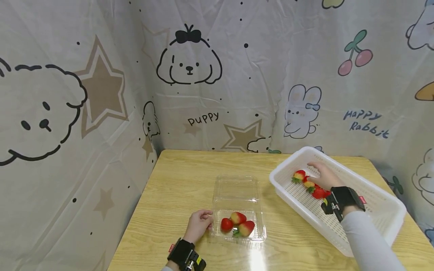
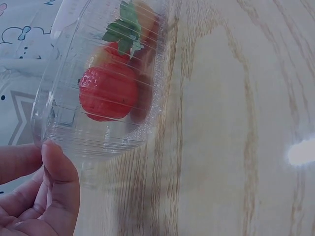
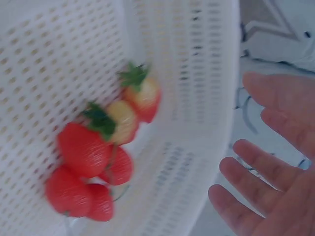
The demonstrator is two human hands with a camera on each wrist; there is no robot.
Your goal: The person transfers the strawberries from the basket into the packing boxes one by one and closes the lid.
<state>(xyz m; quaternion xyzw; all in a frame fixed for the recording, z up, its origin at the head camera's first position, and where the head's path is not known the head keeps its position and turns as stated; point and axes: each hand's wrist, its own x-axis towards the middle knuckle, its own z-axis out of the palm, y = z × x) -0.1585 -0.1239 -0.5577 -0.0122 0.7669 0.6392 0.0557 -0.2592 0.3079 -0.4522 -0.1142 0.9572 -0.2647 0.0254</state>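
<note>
At lower centre, the left hand [image 1: 198, 226] pinches a clear rectangular plastic box [image 1: 260, 227]; at right, the empty right hand [image 1: 324, 177], fingers parted, overhangs a white plastic basket [image 1: 301, 207].

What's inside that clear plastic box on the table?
Three strawberries lie in the clear box: one red, two red and yellow. Whatever is directly beneath them is covered, so I can't tell.

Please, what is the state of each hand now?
Left hand: closed, pinching the edge of the clear container.
Right hand: open, holding nothing, over the white basket.
</note>
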